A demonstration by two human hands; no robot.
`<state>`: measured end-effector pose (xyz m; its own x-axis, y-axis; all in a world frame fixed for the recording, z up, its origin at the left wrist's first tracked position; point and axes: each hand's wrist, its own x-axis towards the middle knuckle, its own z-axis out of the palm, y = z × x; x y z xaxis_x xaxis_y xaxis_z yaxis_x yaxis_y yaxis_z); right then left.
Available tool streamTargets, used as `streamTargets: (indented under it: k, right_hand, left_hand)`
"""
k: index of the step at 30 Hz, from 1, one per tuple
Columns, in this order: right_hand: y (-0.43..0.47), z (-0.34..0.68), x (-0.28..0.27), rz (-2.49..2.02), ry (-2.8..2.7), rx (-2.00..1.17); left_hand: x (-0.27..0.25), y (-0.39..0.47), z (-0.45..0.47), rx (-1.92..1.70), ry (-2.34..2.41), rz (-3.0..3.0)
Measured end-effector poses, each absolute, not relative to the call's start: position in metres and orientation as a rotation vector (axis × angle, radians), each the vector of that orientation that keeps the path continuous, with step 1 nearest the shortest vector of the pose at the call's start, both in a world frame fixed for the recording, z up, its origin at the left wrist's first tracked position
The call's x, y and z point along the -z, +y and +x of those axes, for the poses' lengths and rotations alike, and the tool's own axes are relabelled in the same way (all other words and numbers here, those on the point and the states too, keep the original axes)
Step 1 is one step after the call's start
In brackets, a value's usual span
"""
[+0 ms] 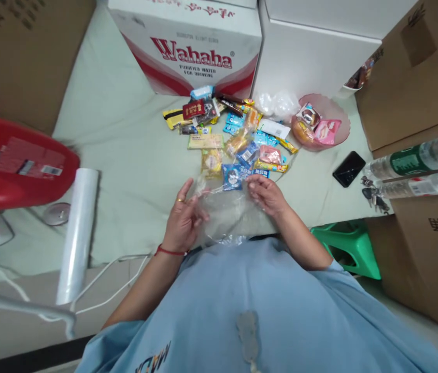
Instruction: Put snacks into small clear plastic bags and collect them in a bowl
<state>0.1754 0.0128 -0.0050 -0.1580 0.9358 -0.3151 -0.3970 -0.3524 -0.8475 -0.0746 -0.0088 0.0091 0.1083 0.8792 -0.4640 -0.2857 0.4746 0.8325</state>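
Observation:
A clear plastic bag (229,213) lies at the table's front edge, close to my shirt. Thumb and fingers of my right hand (267,196) pinch the bag's upper right edge, beside a blue snack packet (232,176). My left hand (185,218), wearing a ring and a red wrist cord, is at the bag's left side with its fingers apart; where they meet the film is hard to make out. Just beyond the bag spreads a pile of wrapped snacks, among them a yellow packet (211,161), a pale green flat pack (205,141) and a pink packet (270,154).
Behind the snacks stand a Wahaha carton (199,57) and a white box (304,57). A pink bowl (342,135) holds several snacks. To the right are a phone (349,169), keys (375,194) and plastic bottles (409,161). A white film roll (79,233) and red container (20,160) lie left.

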Motion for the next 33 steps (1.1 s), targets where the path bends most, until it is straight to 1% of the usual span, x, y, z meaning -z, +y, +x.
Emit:
streamTargets:
  k: [4, 10, 13, 15, 17, 19, 22, 25, 27, 28, 30, 33]
  right_hand:
    - [-0.005, 0.201, 0.018, -1.352, -0.747, -1.48]
    - [-0.023, 0.221, 0.028, -1.609, -0.898, -1.277]
    - [-0.026, 0.225, 0.026, -1.689, -0.948, -1.174]
    - [-0.027, 0.226, 0.025, -1.719, -0.977, -1.124]
    - [-0.029, 0.229, 0.025, -1.743, -1.02, -1.093]
    - [-0.031, 0.235, 0.026, -1.77, -1.078, -1.057]
    - [-0.037, 0.25, 0.026, -1.829, -1.154, -0.964]
    - [-0.044, 0.261, 0.019, -1.909, -1.209, -0.667]
    - [-0.047, 0.261, 0.012, -1.901, -1.27, -0.449]
    - [-0.048, 0.258, 0.009, -1.866, -1.329, -0.397]
    - [-0.048, 0.25, 0.003, -1.75, -1.535, -0.455]
    - [-0.037, 0.241, -0.004, -1.576, -1.901, -0.714]
  left_hand:
    - [0.005, -0.012, -0.079, -1.029, 1.291, 0.742]
    - [0.026, -0.018, -0.101, -1.013, 1.6, 0.928]
    - [0.023, -0.023, -0.113, -1.072, 1.859, 1.182]
    - [0.016, -0.026, -0.114, -1.1, 1.949, 1.479]
    - [0.01, -0.027, -0.107, -1.019, 1.865, 1.831]
    - [0.011, -0.025, -0.096, -0.817, 1.657, 2.106]
    - [0.024, -0.024, -0.082, -0.507, 1.444, 2.258]
    - [0.039, -0.025, -0.077, -0.38, 1.424, 2.268]
    - [0.044, -0.026, -0.079, -0.382, 1.426, 2.251]
    - [0.044, -0.026, -0.08, -0.402, 1.431, 2.235]
    - [0.043, -0.025, -0.084, -0.45, 1.452, 2.196]
    - [0.041, -0.022, -0.089, -0.455, 1.474, 2.179]
